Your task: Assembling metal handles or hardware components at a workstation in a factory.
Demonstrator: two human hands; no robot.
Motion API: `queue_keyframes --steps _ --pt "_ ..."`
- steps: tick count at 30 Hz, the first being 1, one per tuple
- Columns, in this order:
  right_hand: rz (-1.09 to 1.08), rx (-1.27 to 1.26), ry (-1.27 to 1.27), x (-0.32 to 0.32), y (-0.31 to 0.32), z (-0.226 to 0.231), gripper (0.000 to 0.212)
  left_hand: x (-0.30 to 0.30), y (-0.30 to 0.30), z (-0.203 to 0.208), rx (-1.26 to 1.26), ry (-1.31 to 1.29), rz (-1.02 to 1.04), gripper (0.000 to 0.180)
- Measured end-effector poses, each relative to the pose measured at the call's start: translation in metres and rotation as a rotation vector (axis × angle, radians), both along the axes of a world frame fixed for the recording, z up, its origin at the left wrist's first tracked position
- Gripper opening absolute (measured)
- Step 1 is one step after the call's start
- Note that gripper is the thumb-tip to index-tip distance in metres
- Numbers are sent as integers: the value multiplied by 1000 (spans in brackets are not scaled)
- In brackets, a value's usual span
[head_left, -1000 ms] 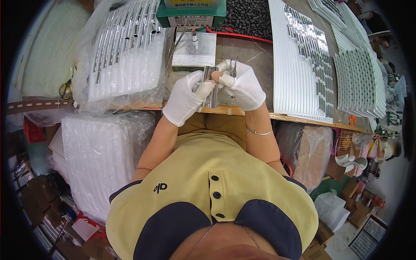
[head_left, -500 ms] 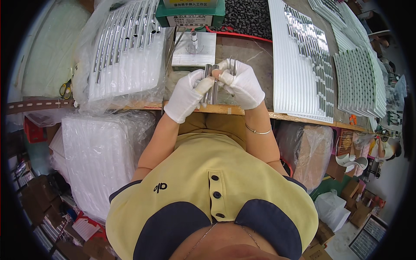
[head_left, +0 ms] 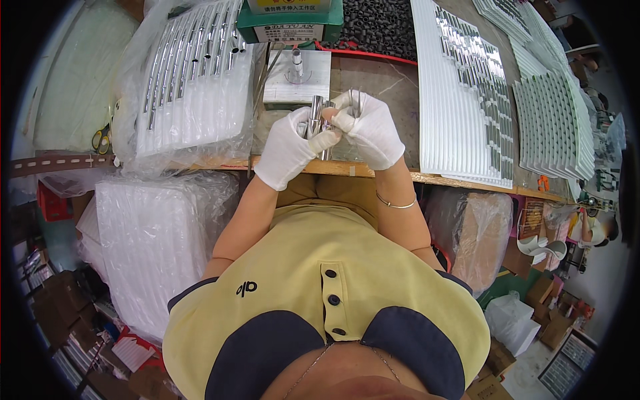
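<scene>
My left hand (head_left: 288, 152), in a white glove, is closed around shiny metal tubes (head_left: 317, 108) held upright over the bench's front edge. My right hand (head_left: 375, 130), gloved with some fingertips bare, meets it and pinches at a second tube beside the first. A thin metal tool (head_left: 355, 101), perhaps tweezers, sticks up between the right fingers. The lower parts of the tubes are mostly hidden by my fingers. Just beyond my hands stands a white block (head_left: 313, 90) with a short upright metal post (head_left: 297, 63) on it.
Foam trays of metal tubes lie at left (head_left: 193, 113) and right (head_left: 460, 120). A red-rimmed tray (head_left: 373, 55) of small black parts and a green box-shaped machine part (head_left: 290, 28) stand at the back. Scissors (head_left: 101, 140) lie far left. A wooden edge (head_left: 433, 179) borders the bench.
The tubes have shifted slightly left and tilt differently. My left thumb has moved across toward my right fingers. Both hands stay together in nearly the same spot.
</scene>
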State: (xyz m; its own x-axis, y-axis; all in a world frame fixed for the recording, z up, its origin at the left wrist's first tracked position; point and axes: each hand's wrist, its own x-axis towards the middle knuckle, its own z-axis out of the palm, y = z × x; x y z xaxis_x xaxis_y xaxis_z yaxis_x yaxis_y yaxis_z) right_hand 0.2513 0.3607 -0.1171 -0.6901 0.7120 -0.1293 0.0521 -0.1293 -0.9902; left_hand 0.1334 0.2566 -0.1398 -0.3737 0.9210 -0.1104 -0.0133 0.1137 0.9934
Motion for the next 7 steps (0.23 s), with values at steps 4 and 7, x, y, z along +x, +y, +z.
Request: queue_keyframes --steps 4,7 --pt "9 -65 -46 -1 0 7 18 1 0 5 -4 -46 5 26" --pt "16 -39 -71 -2 1 3 19 1 0 6 -19 -51 15 26"
